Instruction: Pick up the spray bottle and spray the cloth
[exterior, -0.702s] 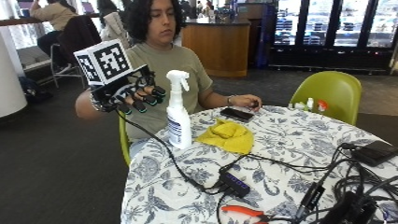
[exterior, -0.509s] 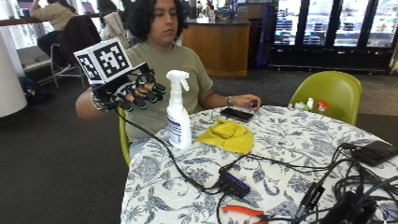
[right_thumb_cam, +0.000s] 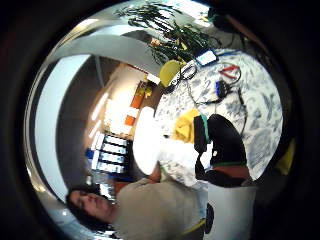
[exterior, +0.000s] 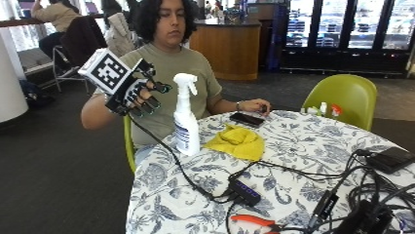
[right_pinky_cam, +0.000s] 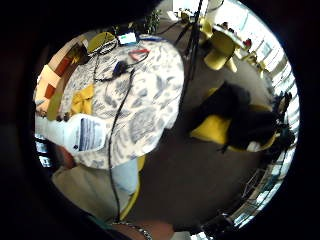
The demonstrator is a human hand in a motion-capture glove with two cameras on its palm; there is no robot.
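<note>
One spray bottle (exterior: 186,119), one yellow cloth (exterior: 238,141). One phone (exterior: 246,119), one orange-handled pliers (exterior: 254,221), all beside the bottle.

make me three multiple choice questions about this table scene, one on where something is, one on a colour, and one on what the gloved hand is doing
1. Where does the spray bottle stand?
A. on the table near its edge, beside the cloth
B. on the green chair
C. on the floor

2. What colour is the cloth?
A. blue
B. yellow
C. white

3. What is the gloved hand doing?
A. gripping the bottle
B. pressing on the cloth
C. raised beside the bottle, fingers spread, holding nothing

Answers:
1 A: the outside view shows the bottle upright on the patterned table, with the cloth next to it.
2 B: the crumpled cloth is plainly yellow.
3 C: the hand is in the air next to the bottle's trigger head, with a gap between them and nothing in its fingers.
</note>
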